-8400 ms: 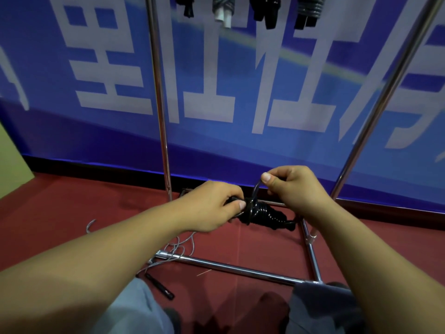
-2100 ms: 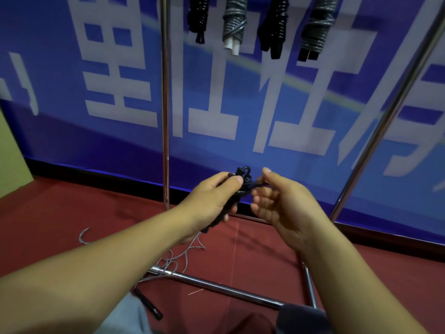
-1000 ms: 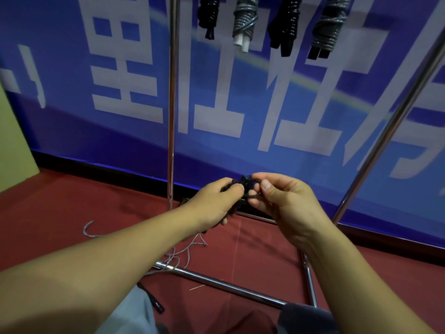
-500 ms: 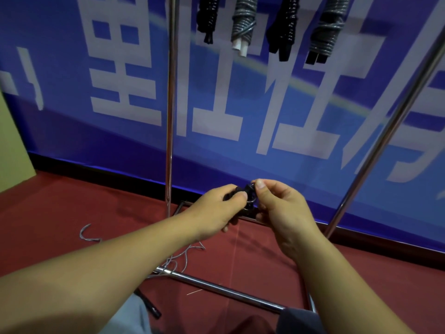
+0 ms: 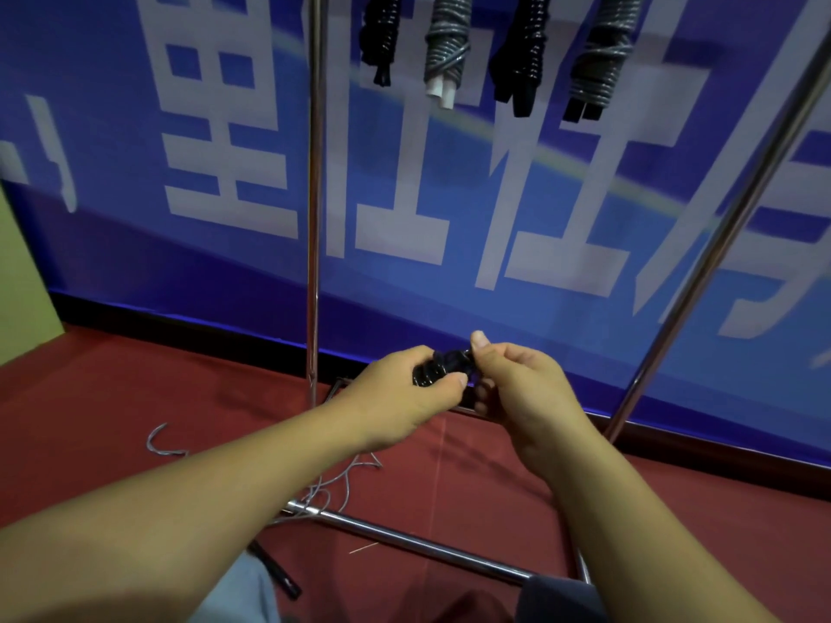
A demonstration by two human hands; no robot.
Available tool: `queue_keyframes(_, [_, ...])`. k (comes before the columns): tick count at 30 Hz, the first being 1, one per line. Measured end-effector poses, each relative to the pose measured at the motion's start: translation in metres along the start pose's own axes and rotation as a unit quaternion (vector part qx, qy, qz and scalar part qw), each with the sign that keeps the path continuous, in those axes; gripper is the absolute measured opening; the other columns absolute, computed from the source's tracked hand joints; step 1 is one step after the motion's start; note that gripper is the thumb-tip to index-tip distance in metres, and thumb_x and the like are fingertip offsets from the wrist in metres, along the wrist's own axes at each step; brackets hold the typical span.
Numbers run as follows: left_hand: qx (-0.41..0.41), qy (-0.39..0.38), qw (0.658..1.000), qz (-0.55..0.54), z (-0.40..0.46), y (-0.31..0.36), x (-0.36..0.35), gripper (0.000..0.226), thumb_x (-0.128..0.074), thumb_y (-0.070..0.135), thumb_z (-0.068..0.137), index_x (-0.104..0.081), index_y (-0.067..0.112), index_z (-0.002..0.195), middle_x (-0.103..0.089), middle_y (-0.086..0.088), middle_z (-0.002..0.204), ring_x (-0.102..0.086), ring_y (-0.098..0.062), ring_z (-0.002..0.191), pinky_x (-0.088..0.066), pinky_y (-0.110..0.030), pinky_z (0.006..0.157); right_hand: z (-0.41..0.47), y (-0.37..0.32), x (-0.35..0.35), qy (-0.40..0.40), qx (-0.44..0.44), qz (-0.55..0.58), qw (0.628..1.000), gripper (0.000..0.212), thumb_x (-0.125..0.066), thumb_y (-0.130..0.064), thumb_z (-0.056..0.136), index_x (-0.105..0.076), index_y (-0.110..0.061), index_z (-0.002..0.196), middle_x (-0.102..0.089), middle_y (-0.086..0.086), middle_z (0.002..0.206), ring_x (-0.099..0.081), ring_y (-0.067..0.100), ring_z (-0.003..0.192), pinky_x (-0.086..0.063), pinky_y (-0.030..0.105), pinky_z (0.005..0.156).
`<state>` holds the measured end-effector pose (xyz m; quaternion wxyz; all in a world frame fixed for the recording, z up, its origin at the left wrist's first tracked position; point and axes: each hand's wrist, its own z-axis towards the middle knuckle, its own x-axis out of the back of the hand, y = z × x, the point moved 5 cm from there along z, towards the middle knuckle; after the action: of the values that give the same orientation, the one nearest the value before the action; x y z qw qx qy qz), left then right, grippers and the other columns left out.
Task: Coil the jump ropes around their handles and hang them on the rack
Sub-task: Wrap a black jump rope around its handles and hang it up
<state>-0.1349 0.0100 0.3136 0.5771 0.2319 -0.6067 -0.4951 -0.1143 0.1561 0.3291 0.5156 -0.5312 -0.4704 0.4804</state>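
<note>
A person's left hand [image 5: 404, 393] grips a coiled black jump rope [image 5: 438, 368] low before the rack [image 5: 313, 218]; the right hand [image 5: 521, 384] pinches its loose end. Light, springy cord likely unwinds unless held across the coils.

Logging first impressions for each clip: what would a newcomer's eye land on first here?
Centre frame, the left hand and right hand meet on a black coiled jump rope, each with a grip on it. Along the top edge, four coiled ropes hang before a blue banner with big white characters. Lower left, a loose grey rope lies across the chrome rack base on the red floor.
</note>
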Motion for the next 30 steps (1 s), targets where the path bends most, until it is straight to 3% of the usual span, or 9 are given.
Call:
queue_keyframes(4, [-0.005,0.028,0.993,0.116,-0.003,0.001,0.009,0.042,-0.05,0.076,0.064,-0.056,0.036,0.072,-0.061,0.007,0.065,-0.06,-0.016,0.065,-0.052,-0.045,0.067,0.001,0.001,0.001,-0.053,-0.058,-0.016,0.997,0.026,-0.062,-0.024,0.094,-0.062,-0.019,0.068,-0.049,-0.001,0.064,-0.044,0.011,0.055,-0.042,0.026,0.053])
queue_keyframes(9, [-0.023,0.04,0.975,0.218,-0.006,0.005,0.009,0.056,-0.043,0.084,0.067,-0.054,0.029,0.074,-0.06,0.007,0.064,-0.058,-0.012,0.063,-0.046,-0.034,0.059,-0.003,0.005,0.0,-0.125,-0.097,-0.03,0.987,0.011,-0.065,-0.029,0.093,-0.069,-0.02,0.087,-0.062,0.0,0.079,-0.055,0.014,0.075,-0.043,0.022,0.055])
queue_keyframes(12, [-0.01,0.049,0.975,0.218,-0.001,0.006,0.007,0.06,-0.038,0.086,0.064,-0.054,0.028,0.074,-0.062,0.007,0.066,-0.061,-0.014,0.067,-0.048,-0.035,0.062,-0.001,0.002,0.001,-0.102,-0.069,0.01,0.992,0.019,-0.06,-0.02,0.098,-0.067,-0.02,0.08,-0.069,0.002,0.079,-0.063,0.013,0.069,-0.044,0.023,0.059])
queue_keyframes(17, [0.006,0.045,0.987,0.156,0.012,0.003,-0.001,0.054,-0.043,0.086,0.066,-0.054,0.034,0.074,-0.064,0.007,0.066,-0.063,-0.017,0.066,-0.053,-0.041,0.064,0.005,-0.001,0.004,-0.033,0.004,0.056,0.998,0.017,-0.058,-0.014,0.1,-0.064,-0.015,0.084,-0.065,0.0,0.073,-0.06,0.011,0.062,-0.048,0.024,0.057])
queue_keyframes(23, [-0.01,0.045,0.99,0.133,0.015,0.005,0.001,0.057,-0.04,0.092,0.068,-0.055,0.037,0.074,-0.061,0.007,0.066,-0.063,-0.018,0.07,-0.053,-0.041,0.068,0.008,0.0,0.008,-0.008,0.004,0.107,0.994,0.016,-0.056,-0.016,0.1,-0.064,-0.016,0.087,-0.063,0.002,0.073,-0.058,0.014,0.065,-0.046,0.028,0.06])
queue_keyframes(27, [-0.006,0.043,0.995,0.09,0.014,0.004,0.008,0.064,-0.038,0.097,0.068,-0.06,0.037,0.077,-0.062,0.011,0.066,-0.064,-0.015,0.067,-0.055,-0.047,0.072,0.009,-0.015,0.018,0.03,0.007,0.062,0.998,0.017,-0.057,-0.016,0.1,-0.065,-0.019,0.085,-0.056,-0.005,0.07,-0.05,0.007,0.061,-0.044,0.026,0.061])
queue_keyframes(30, [-0.008,0.056,0.996,0.063,0.019,0.023,0.015,0.053,-0.041,0.09,0.074,-0.063,0.042,0.077,-0.062,0.014,0.064,-0.062,-0.012,0.066,-0.053,-0.039,0.07,0.011,-0.042,0.023,0.041,0.024,0.021,0.999,0.017,-0.058,-0.017,0.1,-0.066,-0.02,0.085,-0.056,-0.008,0.069,-0.049,0.006,0.063,-0.044,0.027,0.065])
